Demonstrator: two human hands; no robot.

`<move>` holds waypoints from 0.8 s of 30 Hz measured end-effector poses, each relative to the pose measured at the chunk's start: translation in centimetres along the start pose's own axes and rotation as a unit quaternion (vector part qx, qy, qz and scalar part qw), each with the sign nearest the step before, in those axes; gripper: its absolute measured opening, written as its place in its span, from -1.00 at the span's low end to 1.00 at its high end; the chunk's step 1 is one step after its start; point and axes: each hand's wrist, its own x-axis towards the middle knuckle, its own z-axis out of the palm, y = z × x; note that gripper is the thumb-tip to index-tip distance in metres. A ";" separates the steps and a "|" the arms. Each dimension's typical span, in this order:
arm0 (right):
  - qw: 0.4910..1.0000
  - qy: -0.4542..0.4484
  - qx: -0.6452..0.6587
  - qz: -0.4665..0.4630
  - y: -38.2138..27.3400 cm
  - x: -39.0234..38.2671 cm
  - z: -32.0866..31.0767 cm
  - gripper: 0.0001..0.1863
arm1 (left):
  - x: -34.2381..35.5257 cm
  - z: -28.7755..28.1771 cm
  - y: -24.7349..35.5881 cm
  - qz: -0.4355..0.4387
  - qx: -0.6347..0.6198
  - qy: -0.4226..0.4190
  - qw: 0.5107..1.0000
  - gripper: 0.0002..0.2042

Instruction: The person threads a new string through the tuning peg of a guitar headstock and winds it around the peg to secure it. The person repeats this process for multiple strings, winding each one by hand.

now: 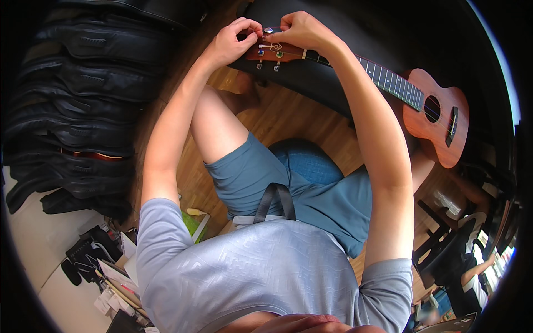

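Black surface (313, 79) under L hand (229, 44) & R hand (306, 31), both pinched narrow by uke headstock (272, 56), can't tell on what; imo brace neck (390, 81).

A brown ukulele (388, 82) stretches along a black surface (302, 82). Both hands work at its headstock (271, 54) — left hand (237, 40) with curled fingers at the far-left corner, right hand (304, 30) beside the upper tuner (268, 30). Black cases (89, 83) line up left of the ukulele; wooden floor (300, 111) shows below it.
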 end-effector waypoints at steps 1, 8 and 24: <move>1.000 -0.002 0.003 -0.003 0.1 0.0 0.0 -0.48 | -0.1 0.1 -0.1 0.008 0.004 0.005 1.000 -0.88; 0.998 0.037 0.053 0.012 0.0 0.0 0.4 -0.46 | -0.6 0.6 0.5 0.030 0.019 0.044 0.998 -0.91; 0.994 0.108 0.025 -0.008 -0.3 -0.7 -0.1 -0.42 | -3.8 0.8 0.6 0.030 0.029 0.099 0.994 -0.87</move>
